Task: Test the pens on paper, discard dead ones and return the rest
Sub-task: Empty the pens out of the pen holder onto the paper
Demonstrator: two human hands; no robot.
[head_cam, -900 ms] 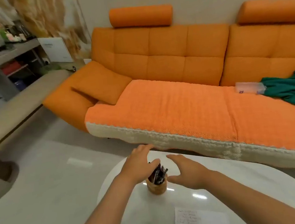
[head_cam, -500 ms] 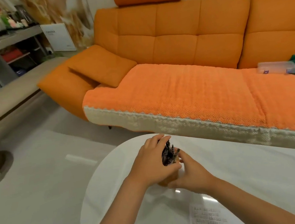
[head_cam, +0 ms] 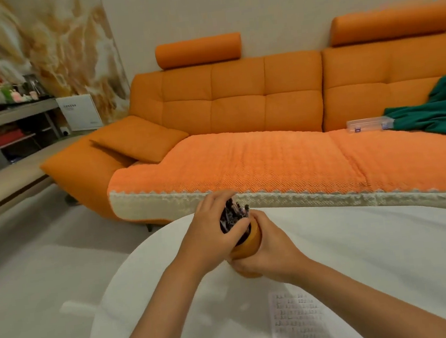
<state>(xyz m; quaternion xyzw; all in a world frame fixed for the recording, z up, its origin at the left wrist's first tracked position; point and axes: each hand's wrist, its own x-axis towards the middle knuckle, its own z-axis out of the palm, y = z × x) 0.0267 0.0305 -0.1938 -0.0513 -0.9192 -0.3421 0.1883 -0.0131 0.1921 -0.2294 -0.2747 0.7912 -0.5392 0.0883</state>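
A moment ago both hands hovered spread beside the cup; they have closed in since. The left hand curls its fingers round the bunch of pens standing in the cup. The right hand wraps the cup's near side, by the table's far edge. The paper lies nearer.
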